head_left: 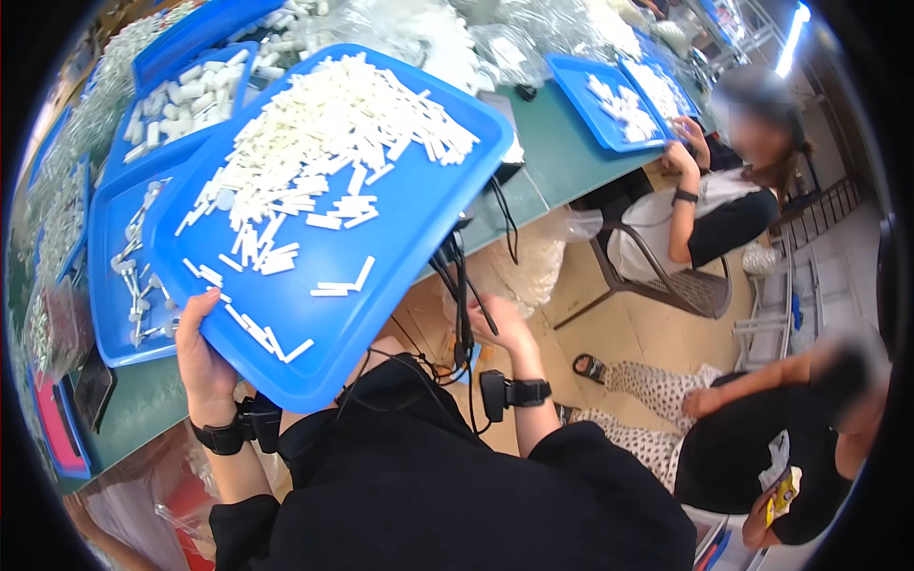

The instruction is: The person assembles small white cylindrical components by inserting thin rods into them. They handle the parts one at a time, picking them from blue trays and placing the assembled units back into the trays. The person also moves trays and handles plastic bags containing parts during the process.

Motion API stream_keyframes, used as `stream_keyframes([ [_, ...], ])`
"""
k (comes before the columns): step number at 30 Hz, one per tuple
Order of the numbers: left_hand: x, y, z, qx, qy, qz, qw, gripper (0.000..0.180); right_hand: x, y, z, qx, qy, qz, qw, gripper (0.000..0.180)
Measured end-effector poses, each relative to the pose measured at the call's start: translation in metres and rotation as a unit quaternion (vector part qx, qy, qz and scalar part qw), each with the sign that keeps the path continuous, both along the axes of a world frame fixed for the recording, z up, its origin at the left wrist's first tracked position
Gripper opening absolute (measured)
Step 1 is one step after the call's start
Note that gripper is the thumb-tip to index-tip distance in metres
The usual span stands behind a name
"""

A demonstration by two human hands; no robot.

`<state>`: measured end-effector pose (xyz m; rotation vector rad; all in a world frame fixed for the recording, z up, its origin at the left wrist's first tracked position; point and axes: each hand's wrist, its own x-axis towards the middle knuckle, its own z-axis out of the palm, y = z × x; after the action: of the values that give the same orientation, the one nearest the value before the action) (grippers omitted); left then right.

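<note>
My left hand (203, 354) grips the near left edge of a large blue tray (381, 238), lifted and tilted off the green table. Many small white plastic sticks (319, 143) are heaped on its upper part, and a few lie scattered lower down. My right hand (502, 324) hangs below the tray's right side, by the dangling black cables (462, 295); its fingers look curled, and I cannot tell what they hold. Both wrists wear black bands.
More blue trays (119, 285) with white and metal parts cover the green table (562, 152) to the left and far right. A seated person (724, 200) works at the far right. Another person (762, 428) sits low at the right. Clear plastic bags lie at the back.
</note>
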<state>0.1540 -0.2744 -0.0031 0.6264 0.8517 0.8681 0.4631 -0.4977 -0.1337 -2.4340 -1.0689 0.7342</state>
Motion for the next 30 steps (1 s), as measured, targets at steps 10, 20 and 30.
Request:
stream_keyframes([
  [10,0.006,-0.003,-0.004,0.009,-0.001,0.016,1.000,0.034,0.026,0.025,0.144,0.116,0.017,-0.164,0.980,0.040],
  [20,0.030,-0.017,0.013,0.046,-0.066,0.083,0.993,0.050,-0.025,0.081,0.194,0.319,0.315,-0.108,0.887,0.027],
  [30,0.030,-0.041,0.012,0.144,0.050,0.110,0.982,0.058,-0.045,0.105,0.182,0.315,0.354,-0.144,0.869,0.065],
])
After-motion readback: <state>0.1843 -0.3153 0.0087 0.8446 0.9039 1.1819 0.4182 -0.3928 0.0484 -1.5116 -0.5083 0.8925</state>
